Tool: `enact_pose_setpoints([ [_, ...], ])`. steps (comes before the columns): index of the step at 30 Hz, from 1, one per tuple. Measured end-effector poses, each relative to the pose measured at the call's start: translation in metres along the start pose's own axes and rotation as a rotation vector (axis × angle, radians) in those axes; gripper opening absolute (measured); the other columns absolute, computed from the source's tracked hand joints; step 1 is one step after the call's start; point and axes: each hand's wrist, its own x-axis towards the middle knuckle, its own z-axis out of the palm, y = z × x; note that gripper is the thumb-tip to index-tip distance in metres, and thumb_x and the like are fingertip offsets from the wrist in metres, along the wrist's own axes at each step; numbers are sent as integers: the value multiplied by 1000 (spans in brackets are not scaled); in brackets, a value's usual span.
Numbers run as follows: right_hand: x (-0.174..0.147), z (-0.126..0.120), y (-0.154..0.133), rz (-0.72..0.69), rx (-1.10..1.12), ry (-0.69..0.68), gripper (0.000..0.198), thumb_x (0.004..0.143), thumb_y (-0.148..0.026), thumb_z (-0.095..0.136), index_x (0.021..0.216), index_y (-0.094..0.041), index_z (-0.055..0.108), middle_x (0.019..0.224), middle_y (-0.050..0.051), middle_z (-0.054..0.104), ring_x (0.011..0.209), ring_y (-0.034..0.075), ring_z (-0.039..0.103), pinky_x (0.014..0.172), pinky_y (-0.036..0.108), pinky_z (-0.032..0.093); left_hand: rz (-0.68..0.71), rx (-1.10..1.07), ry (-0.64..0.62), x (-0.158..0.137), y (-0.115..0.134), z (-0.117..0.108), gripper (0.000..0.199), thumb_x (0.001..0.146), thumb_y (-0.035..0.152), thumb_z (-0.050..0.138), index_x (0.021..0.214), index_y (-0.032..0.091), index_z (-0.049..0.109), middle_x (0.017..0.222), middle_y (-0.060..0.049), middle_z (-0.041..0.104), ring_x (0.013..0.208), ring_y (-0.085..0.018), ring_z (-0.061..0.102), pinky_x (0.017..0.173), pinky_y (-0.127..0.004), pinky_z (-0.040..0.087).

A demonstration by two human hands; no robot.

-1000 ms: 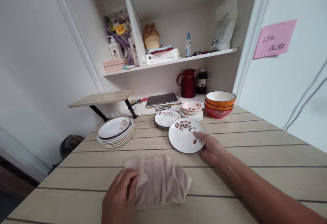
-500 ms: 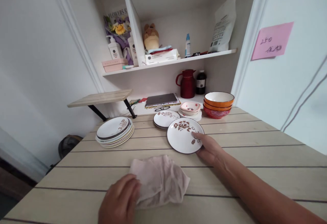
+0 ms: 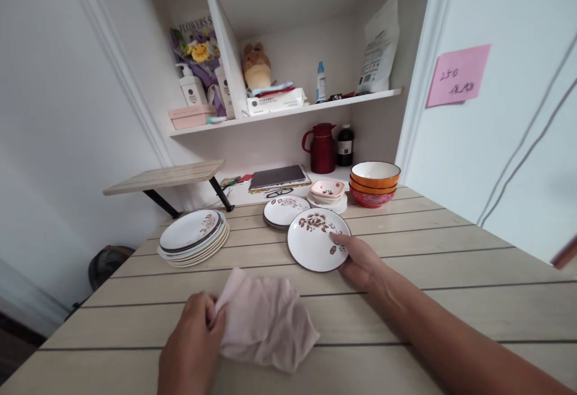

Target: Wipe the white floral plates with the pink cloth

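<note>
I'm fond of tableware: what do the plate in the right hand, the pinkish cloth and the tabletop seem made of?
Plate: probably glazed ceramic, smooth, white, brown-patterned, though melamine could look alike.
Cloth: soft matte fabric, bending in loose folds; fibre unclear.
Tabletop: matte pale planks parted by dark lines, wood or wood-look.

The table [image 3: 455, 269] is beige with dark stripes. Near its front edge, the cloth [image 3: 268, 323] is plain dusty pink. The front plate [image 3: 311, 244] is white, dark-rimmed, brown-flowered, like the top plate [image 3: 186, 231] by the left edge. Near the back edge, two orange bowls [image 3: 374, 183] top a patterned red bowl [image 3: 372, 198].
</note>
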Motion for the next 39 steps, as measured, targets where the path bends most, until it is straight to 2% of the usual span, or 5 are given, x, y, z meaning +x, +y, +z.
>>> enact_pose_setpoints([
  [7,3,-1,0,11,5,20,24,81,-10,57,104,-12,61,87,10,73,76,19,69,76,34,57,230,93,48,23,40,-18,20,85,37,47,71,24,43,67,5,55,57,-13,50,54,-22,30],
  [19,-1,1,-1,13,21,13,23,81,-10,57,104,-13,62,90,10,73,82,19,69,78,32,57,726,-132,-398,-15,30,-5,39,67,52,69,100,31,66,117,-6,61,103,-25,60,82,-33,51],
  [28,-4,2,-2,2,-10,24,23,82,-9,55,103,-13,62,82,8,73,68,17,67,74,33,58,495,-37,107,-3,10,0,23,88,28,47,97,31,68,123,-4,60,103,-21,63,83,-34,55],
  [34,-6,2,-2,1,-17,28,20,82,-10,55,101,-13,61,79,7,73,65,16,67,74,32,57,1014,17,-31,1,5,7,51,72,48,68,119,29,59,136,-8,53,121,-26,53,96,-37,50],
  [39,-2,2,-1,16,0,22,24,81,-10,55,104,-13,61,79,8,73,70,18,68,75,34,57,915,-62,-196,-1,9,14,63,70,42,72,129,31,52,129,-6,60,113,-23,59,90,-32,53],
])
